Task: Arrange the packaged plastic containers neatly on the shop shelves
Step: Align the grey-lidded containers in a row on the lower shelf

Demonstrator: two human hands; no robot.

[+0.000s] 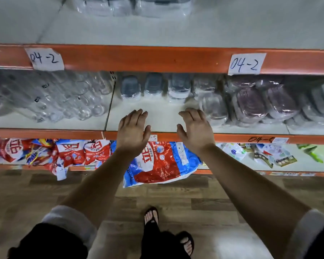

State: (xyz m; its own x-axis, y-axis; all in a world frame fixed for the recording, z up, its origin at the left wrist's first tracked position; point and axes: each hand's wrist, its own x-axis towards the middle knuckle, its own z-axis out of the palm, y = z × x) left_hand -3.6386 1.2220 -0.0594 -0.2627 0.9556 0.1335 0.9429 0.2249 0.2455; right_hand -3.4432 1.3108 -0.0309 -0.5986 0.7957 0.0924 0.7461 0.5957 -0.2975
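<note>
Three wrapped containers with grey-blue lids [130,87] [153,85] [179,87] stand in a row at the back of the middle shelf [163,118]. Both my hands reach out over the shelf's front edge, in front of that row and apart from it. My left hand [133,128] is open, fingers relaxed, holding nothing. My right hand [195,128] is open too, fingers slightly bent, close to a clear wrapped container [212,107] on its right. More wrapped containers [135,6] sit on the top shelf.
Clear bottles [64,98] fill the shelf's left section. Purple-lidded wrapped containers [254,103] lie to the right. Red and blue detergent bags [161,165] hang out of the bottom shelf. Orange shelf rails carry paper labels [246,63]. My sandalled feet [185,242] stand on the wood floor.
</note>
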